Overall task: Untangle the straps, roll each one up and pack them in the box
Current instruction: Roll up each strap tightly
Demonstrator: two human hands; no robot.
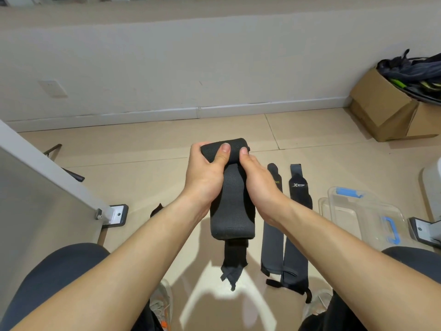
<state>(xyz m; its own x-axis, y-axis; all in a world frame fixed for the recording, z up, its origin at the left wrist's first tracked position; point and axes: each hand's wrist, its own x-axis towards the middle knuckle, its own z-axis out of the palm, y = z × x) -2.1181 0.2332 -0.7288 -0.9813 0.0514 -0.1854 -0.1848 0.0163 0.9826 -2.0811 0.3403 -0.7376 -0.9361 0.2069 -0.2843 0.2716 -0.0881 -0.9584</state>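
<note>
Nearest me, the thin tail of the black strap (232,211) hung limp above the floor (143,177). Further out, the left hand (205,173) and right hand (257,182) both curled their fingers round its rolled end. I judged it soft, light and springy, best pinched at the roll's ends. Two grey straps (273,235) lay flat beside it.

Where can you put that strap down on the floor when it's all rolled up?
The widest bare floor lies ahead, between the black strap and the baseboard. Another bare patch sits between the flat straps and the cardboard box. It's crowded on the right, where those straps lie beside the clear box.
</note>
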